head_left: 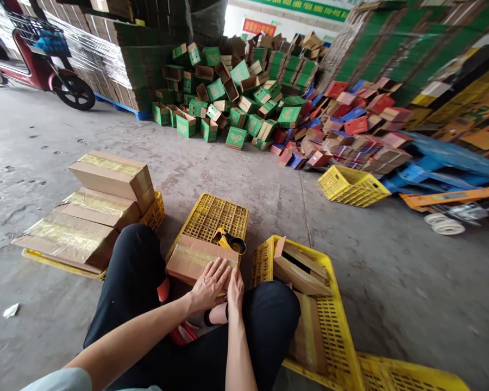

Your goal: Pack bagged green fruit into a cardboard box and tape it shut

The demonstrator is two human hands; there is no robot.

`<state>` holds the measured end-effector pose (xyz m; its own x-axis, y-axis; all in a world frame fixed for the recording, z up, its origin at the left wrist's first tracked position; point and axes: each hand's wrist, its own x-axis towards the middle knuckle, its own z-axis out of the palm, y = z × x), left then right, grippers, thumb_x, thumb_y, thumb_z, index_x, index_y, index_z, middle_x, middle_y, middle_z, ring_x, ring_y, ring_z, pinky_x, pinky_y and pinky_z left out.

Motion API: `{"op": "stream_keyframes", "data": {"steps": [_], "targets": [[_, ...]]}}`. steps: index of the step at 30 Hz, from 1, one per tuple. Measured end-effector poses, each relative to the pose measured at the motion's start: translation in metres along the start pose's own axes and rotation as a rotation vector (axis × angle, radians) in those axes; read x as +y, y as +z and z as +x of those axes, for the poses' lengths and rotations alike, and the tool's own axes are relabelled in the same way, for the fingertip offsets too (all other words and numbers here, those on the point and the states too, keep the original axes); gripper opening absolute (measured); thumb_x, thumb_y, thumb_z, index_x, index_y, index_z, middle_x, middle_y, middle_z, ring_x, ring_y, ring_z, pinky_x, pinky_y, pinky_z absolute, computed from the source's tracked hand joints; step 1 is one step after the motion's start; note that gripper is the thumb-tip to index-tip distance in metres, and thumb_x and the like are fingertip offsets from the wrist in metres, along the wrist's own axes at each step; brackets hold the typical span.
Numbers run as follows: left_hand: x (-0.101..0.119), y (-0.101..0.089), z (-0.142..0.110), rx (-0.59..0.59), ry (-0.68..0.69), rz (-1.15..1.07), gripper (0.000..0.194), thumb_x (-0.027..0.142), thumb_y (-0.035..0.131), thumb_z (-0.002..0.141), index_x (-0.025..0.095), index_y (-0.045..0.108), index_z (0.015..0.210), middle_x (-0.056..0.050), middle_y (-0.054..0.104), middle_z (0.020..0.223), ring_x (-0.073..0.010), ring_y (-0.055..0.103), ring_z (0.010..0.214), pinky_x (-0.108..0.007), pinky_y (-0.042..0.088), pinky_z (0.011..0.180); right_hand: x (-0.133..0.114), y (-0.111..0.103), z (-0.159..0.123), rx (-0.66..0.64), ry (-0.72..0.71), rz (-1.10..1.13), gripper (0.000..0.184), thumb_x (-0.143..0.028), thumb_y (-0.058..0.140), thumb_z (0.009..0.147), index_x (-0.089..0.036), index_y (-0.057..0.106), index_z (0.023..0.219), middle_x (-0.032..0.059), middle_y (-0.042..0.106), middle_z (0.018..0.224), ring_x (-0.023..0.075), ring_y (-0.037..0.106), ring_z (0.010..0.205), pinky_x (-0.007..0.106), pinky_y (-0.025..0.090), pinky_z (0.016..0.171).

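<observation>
A small brown cardboard box (189, 258) with clear tape across its top lies on an upturned yellow plastic crate (215, 214) in front of my knees. My left hand (209, 285) rests flat on the box's near edge with fingers spread. My right hand (235, 289) presses against the box's near right corner, fingers together and straight. A yellow tape dispenser (229, 241) sits on the crate just behind the box.
Three taped boxes (93, 212) are stacked on a yellow crate at my left. A yellow crate (330, 326) at my right holds unsealed boxes. Ahead lie piles of green boxes (236, 92) and red-blue boxes (350, 130), another crate (352, 186), a pallet jack (448, 201) and a scooter (36, 60).
</observation>
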<state>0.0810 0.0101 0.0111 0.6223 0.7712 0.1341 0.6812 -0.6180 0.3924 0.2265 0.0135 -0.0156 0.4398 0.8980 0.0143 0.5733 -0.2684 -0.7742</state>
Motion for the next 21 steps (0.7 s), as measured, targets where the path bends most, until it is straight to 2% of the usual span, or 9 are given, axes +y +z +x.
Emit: {"op": "stream_keyframes", "data": {"steps": [5,8,10,13,16,18,21], "targets": [[-0.011,-0.006,-0.012,-0.049,0.014,0.008,0.092,0.047,0.065,0.089,0.013,0.028,0.165,-0.016,0.022,0.172,-0.034,0.02,0.161,-0.051,0.023,0.128,-0.002,-0.002,0.0,-0.017,0.063,-0.007,0.098,-0.076,0.009,0.096,-0.007,0.075,0.12,0.0237,0.076,0.119,0.0316,0.073,0.112,0.037,0.054,0.094],[-0.026,-0.013,-0.029,-0.023,-0.017,0.038,0.091,0.044,0.065,0.088,0.014,0.026,0.166,-0.014,0.023,0.172,-0.0314,0.024,0.16,-0.048,0.025,0.128,-0.004,-0.003,-0.004,-0.004,0.064,-0.023,0.11,-0.08,0.002,0.094,-0.002,0.072,0.125,0.0286,0.074,0.122,0.0345,0.072,0.113,0.039,0.054,0.096],[-0.04,-0.02,-0.041,0.018,-0.066,0.066,0.09,0.041,0.064,0.089,0.015,0.026,0.166,-0.014,0.024,0.172,-0.0311,0.026,0.159,-0.047,0.026,0.127,-0.007,-0.004,-0.007,0.004,0.052,-0.035,0.11,-0.079,0.002,0.095,0.001,0.07,0.128,0.0308,0.071,0.126,0.0361,0.071,0.115,0.042,0.054,0.098],[-0.062,-0.028,-0.058,0.103,-0.152,0.11,0.088,0.037,0.061,0.09,0.016,0.024,0.167,-0.014,0.025,0.172,-0.0322,0.026,0.159,-0.047,0.028,0.126,-0.012,-0.004,-0.014,0.021,-0.008,-0.047,0.102,-0.073,0.005,0.1,0.002,0.06,0.142,0.0306,0.063,0.141,0.0353,0.065,0.128,0.044,0.049,0.107],[-0.076,-0.031,-0.067,0.169,-0.213,0.132,0.092,0.035,0.061,0.088,0.014,0.02,0.167,-0.015,0.025,0.172,-0.0345,0.023,0.16,-0.048,0.028,0.126,-0.019,-0.002,-0.024,0.071,-0.159,-0.168,0.087,-0.061,0.009,0.106,0.001,0.047,0.154,0.0283,0.046,0.158,0.0355,0.046,0.148,0.052,0.039,0.119],[-0.08,-0.03,-0.069,0.189,-0.221,0.135,0.095,0.036,0.061,0.087,0.013,0.017,0.168,-0.016,0.024,0.172,-0.0362,0.021,0.16,-0.05,0.027,0.126,-0.024,0.0,-0.032,0.07,-0.245,-0.312,0.078,-0.054,0.013,0.108,-0.003,0.043,0.157,0.0259,0.039,0.164,0.0374,0.033,0.155,0.061,0.03,0.122],[-0.079,-0.027,-0.067,0.192,-0.222,0.147,0.1,0.04,0.063,0.085,0.012,0.015,0.168,-0.018,0.022,0.173,-0.0387,0.019,0.16,-0.053,0.023,0.126,-0.033,0.006,-0.046,-0.001,-0.321,-0.463,0.07,-0.05,0.02,0.109,-0.006,0.042,0.159,0.0247,0.037,0.165,0.0396,0.028,0.157,0.069,0.02,0.124]]}}
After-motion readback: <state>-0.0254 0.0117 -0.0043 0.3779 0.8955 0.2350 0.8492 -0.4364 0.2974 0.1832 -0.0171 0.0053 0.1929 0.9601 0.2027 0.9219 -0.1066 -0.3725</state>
